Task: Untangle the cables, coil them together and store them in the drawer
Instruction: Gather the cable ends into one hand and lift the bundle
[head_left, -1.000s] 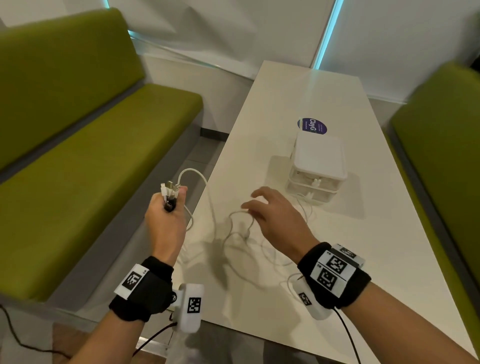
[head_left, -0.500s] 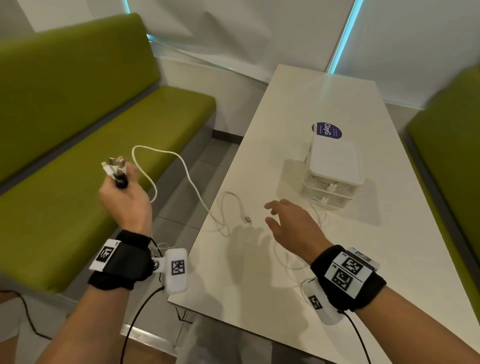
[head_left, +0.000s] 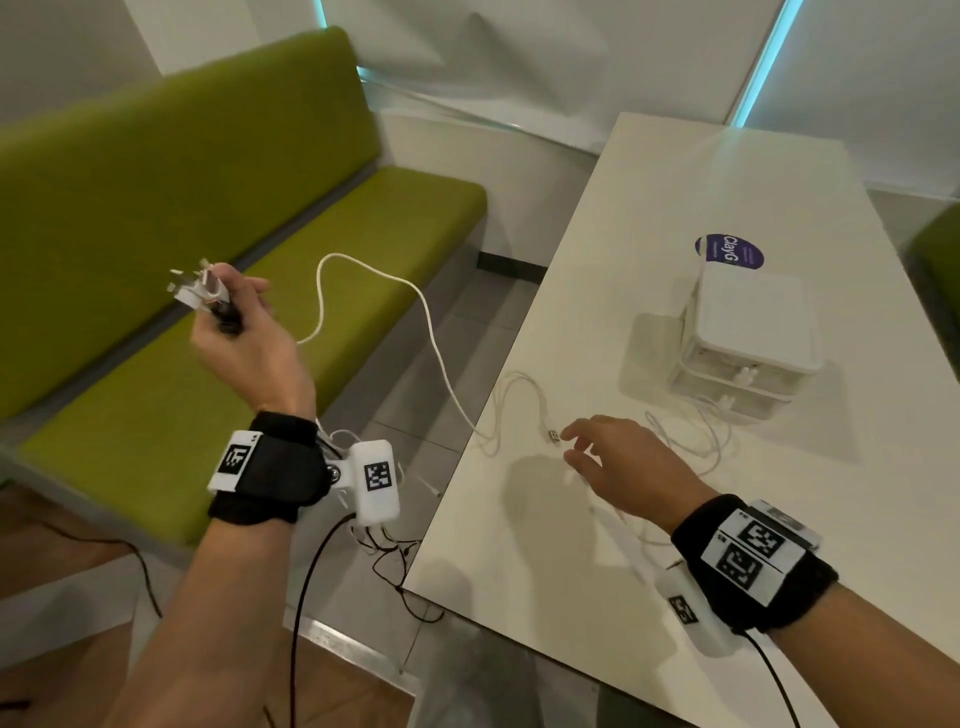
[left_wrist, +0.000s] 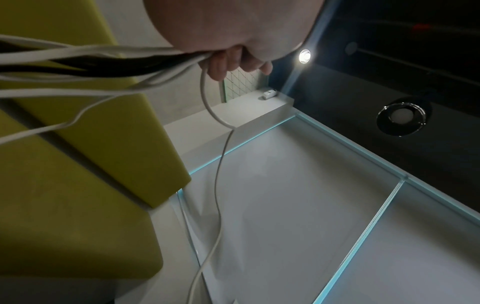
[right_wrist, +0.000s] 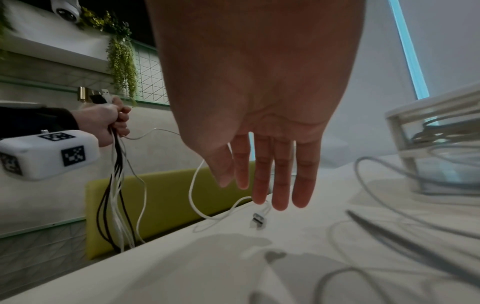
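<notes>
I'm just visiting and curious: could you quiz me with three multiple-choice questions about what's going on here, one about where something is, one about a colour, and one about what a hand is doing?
1. Where does the loose metal plug at the end of the white cable lie?
A. on the white table
B. on the bench
C. inside the drawer box

2. What colour is the bench?
A. grey
B. green
C. blue

3. What is the right hand doing?
A. gripping a plug
B. pulling a drawer
C. hovering with straight fingers, holding nothing

Answers:
1. A: the plug rests on the table, just ahead of the right hand's fingertips.
2. B: the bench has a green seat and back.
3. C: the right hand is spread above the table with nothing in its grip, while the left hand holds the cable bundle.
</notes>
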